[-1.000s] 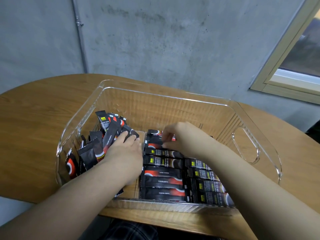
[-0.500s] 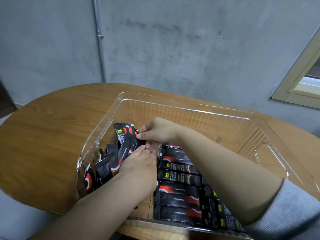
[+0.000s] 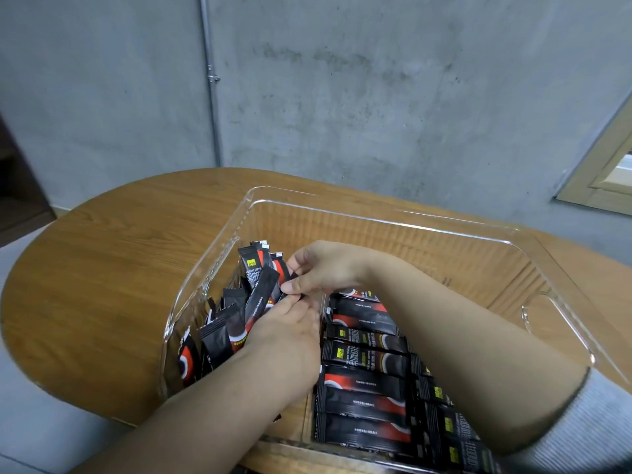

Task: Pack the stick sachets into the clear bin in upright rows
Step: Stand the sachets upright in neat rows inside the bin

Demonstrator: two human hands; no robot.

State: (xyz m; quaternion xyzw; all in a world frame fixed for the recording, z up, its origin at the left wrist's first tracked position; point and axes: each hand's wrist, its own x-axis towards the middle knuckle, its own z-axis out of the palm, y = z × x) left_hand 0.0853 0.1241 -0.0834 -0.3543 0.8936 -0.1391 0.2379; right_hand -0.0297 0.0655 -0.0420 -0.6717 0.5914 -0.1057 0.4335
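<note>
Pinching one sachet (image 3: pixel 285 291) with right hand (image 3: pixel 323 270) beside standing sachets (image 3: pixel 254 289) at clear bin (image 3: pixel 376 218) left wall, left hand (image 3: pixel 285 340) flat, propping them; letting go could topple the row

The clear bin (image 3: pixel 393 218) is open at the top, and its far half and right end by the handle cutout (image 3: pixel 537 323) show bare floor where a hand could pass. The left end is crowded with sachets standing on end (image 3: pixel 256 285), and flat sachets (image 3: pixel 366 381) cover the near middle, leaving only a narrow strip of floor between the two groups. Both hands (image 3: pixel 290 340) and forearms cross the near rim and fill that strip, while the table (image 3: pixel 113 268) left of the bin lies bare.
</note>
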